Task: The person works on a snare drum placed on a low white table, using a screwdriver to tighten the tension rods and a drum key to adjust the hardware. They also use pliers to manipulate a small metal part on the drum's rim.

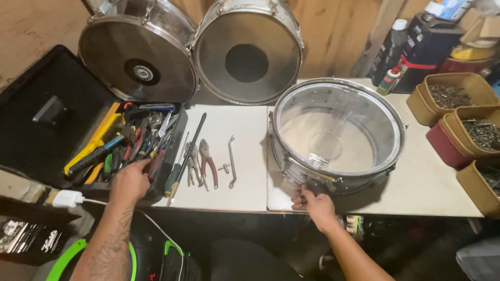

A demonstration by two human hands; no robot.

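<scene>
A chrome snare drum with a clear head lies flat on the white table. My right hand rests at its near lower rim, fingers curled against the shell at the table's front edge. My left hand reaches into an open black toolbox crowded with several screwdrivers and pliers, fingers down among the handles; what it grips is hidden. Beside the toolbox, on a white board, lie red-handled pliers, a long black-shafted screwdriver and a metal drum key.
Two larger drums lean against the wooden wall behind. Tan tubs of screws and a red tub line the right edge. Dark bottles stand at the back right. A white charger lies at the left.
</scene>
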